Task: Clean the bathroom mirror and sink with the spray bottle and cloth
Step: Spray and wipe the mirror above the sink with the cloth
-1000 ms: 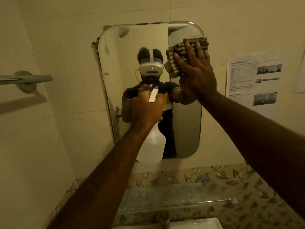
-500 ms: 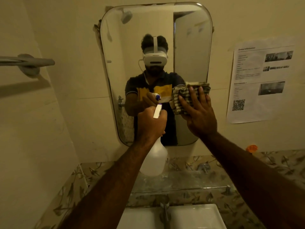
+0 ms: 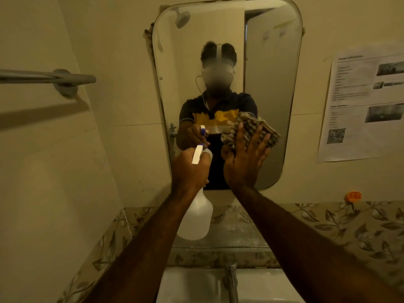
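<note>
With the left hand (image 3: 190, 169) clamped on the spray bottle (image 3: 196, 217) and the right hand (image 3: 244, 165) flat, pressing the striped cloth (image 3: 249, 132) against the lower mirror (image 3: 271, 95), even pressure and overlapping strokes should avoid streaks.

Single head-worn wide-angle view, facing forward and slightly down, close to the rounded wall mirror (image 3: 227, 92) at upper centre; white sink (image 3: 192, 285) at the bottom edge.

Glass shelf (image 3: 238, 237) sits low in the middle of the frame, under the mirror. Can't really make out anything on it. White sink (image 3: 192, 285) with its tap (image 3: 232, 278) is at the bottom edge.
</note>
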